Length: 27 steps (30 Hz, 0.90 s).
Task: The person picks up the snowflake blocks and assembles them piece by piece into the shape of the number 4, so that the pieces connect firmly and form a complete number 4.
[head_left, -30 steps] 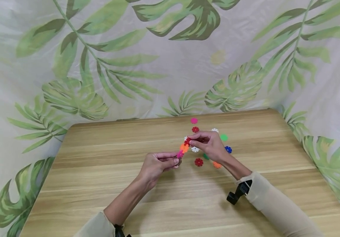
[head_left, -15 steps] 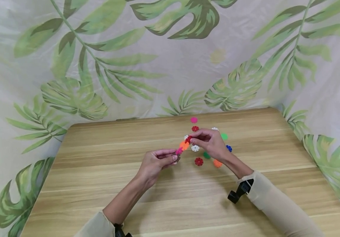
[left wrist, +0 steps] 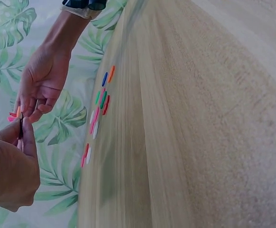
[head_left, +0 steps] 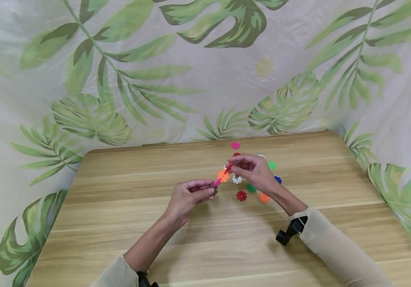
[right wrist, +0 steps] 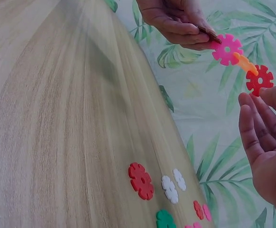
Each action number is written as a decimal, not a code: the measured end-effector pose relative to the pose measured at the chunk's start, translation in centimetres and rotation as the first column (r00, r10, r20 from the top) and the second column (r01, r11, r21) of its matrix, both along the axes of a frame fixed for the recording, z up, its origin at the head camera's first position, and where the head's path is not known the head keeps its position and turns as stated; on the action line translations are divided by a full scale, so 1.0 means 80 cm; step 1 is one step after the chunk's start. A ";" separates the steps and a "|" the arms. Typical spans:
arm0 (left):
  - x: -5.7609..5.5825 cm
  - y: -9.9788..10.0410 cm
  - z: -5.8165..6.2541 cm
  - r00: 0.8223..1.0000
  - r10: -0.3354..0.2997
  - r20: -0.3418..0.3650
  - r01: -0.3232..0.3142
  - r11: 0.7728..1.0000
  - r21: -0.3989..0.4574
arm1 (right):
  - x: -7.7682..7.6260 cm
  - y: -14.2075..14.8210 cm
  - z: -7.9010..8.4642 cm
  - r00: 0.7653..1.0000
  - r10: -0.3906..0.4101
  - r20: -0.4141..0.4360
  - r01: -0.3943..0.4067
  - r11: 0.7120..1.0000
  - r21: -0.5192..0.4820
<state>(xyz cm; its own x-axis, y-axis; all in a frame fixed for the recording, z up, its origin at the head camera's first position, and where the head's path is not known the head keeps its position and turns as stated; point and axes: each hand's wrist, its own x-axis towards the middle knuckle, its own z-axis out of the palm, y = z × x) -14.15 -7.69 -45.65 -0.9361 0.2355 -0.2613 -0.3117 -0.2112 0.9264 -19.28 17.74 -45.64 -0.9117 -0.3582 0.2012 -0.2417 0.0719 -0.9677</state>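
Note:
A short chain of notched plastic discs spans my two hands above the table. My left hand [head_left: 192,197] pinches the brown disc [right wrist: 208,33] at its lower end between thumb and fingers. From there a pink disc [right wrist: 226,49], an orange disc [right wrist: 245,63] and a red disc [right wrist: 260,80] follow, slotted into each other at angles. At the upper end my right hand [head_left: 253,169] holds the red disc by its edge with thumb and fingertips. In the head view the orange disc faces the camera, while pink and red look narrow.
Loose discs lie on the wooden table [head_left: 137,223] around and behind my right hand: red [head_left: 241,195], orange [head_left: 264,198], green [head_left: 251,187], white [head_left: 237,179], blue [head_left: 278,180], light green [head_left: 271,165] and pink [head_left: 235,145]. A leaf-patterned cloth [head_left: 177,87] hangs behind the table.
The chain has turned between my hands: red and pink discs now show more edge-on in the head view. My right hand has risen slightly; the left has barely moved.

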 end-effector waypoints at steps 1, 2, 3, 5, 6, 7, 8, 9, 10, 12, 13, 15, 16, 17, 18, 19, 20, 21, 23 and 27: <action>0.000 0.000 0.000 1.000 0.001 -0.002 -0.001 1.000 0.002 | 0.000 0.001 0.000 1.000 0.006 0.004 -0.006 1.000 0.002; 0.001 -0.001 0.000 1.000 0.003 -0.003 -0.003 1.000 0.005 | -0.001 0.002 0.000 1.000 0.014 0.010 -0.014 1.000 0.008; 0.001 -0.001 0.000 1.000 0.004 -0.005 -0.004 1.000 0.004 | -0.001 0.003 -0.001 1.000 0.022 0.015 -0.022 1.000 0.022; 0.001 -0.003 0.000 1.000 0.007 -0.007 -0.007 1.000 -0.001 | -0.002 0.006 -0.003 0.999 0.035 0.026 -0.036 0.997 0.065; 0.001 -0.003 0.000 1.000 0.010 -0.007 -0.010 1.000 -0.003 | -0.003 0.008 -0.005 0.999 0.041 0.026 -0.044 0.994 0.098; 0.001 -0.004 0.000 1.000 0.016 0.001 -0.016 1.000 -0.001 | -0.003 0.009 -0.006 0.999 0.046 0.024 -0.049 0.989 0.139; 0.001 -0.004 0.000 1.000 0.021 0.005 -0.021 1.000 0.000 | -0.003 0.011 -0.008 0.999 0.051 0.017 -0.053 0.981 0.188; 0.001 -0.005 0.000 1.000 0.027 0.010 -0.027 1.000 0.001 | -0.004 0.012 -0.010 0.998 0.056 0.006 -0.055 0.970 0.238; 0.001 -0.005 0.001 0.999 0.031 0.011 -0.031 0.999 0.003 | -0.004 0.014 -0.013 0.998 0.063 -0.009 -0.057 0.956 0.288; 0.001 -0.006 0.001 0.999 0.047 0.027 -0.047 0.999 0.019 | -0.004 0.016 -0.017 0.996 0.077 -0.045 -0.054 0.921 0.386; 0.001 -0.007 0.001 0.998 0.052 0.031 -0.053 0.998 0.026 | -0.004 0.018 -0.019 0.995 0.086 -0.059 -0.052 0.903 0.426; 0.001 -0.008 0.001 0.997 0.063 0.033 -0.064 0.997 0.037 | -0.002 0.021 -0.024 0.991 0.107 -0.086 -0.051 0.867 0.495; 0.001 -0.008 0.001 0.997 0.066 0.029 -0.067 0.997 0.038 | -0.002 0.023 -0.028 0.988 0.123 -0.099 -0.053 0.851 0.523; 0.000 -0.009 0.001 0.997 0.071 0.031 -0.073 0.996 0.042 | -0.001 0.025 -0.030 0.985 0.136 -0.108 -0.056 0.835 0.547; 0.000 -0.009 0.001 0.997 0.074 0.028 -0.075 0.996 0.040 | 0.000 0.026 -0.032 0.982 0.151 -0.116 -0.060 0.821 0.568; 0.000 -0.010 0.001 0.997 0.077 0.024 -0.078 0.996 0.039 | 0.000 0.028 -0.034 0.978 0.166 -0.126 -0.062 0.808 0.586; 0.000 -0.010 0.001 0.997 0.079 0.021 -0.080 0.996 0.036 | 0.001 0.029 -0.037 0.974 0.182 -0.136 -0.065 0.797 0.601; 0.000 -0.011 0.001 0.997 0.079 0.016 -0.080 0.996 0.032 | 0.002 0.030 -0.039 0.970 0.196 -0.146 -0.066 0.786 0.614; 0.000 -0.012 0.001 0.997 0.080 0.011 -0.080 0.996 0.027 | 0.004 0.032 -0.043 0.964 0.216 -0.158 -0.067 0.767 0.638; 0.001 -0.014 0.001 0.997 0.077 0.013 -0.077 0.997 0.023 | 0.008 0.034 -0.049 0.957 0.241 -0.158 -0.077 0.743 0.665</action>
<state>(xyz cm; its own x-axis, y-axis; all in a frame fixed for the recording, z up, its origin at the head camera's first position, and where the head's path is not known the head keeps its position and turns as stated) -14.09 -8.78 -45.58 -0.9485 0.1688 -0.2682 -0.3050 -0.2568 0.9171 -18.63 20.47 -49.56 -0.7893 -0.6118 0.0528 -0.5062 0.5995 -0.6200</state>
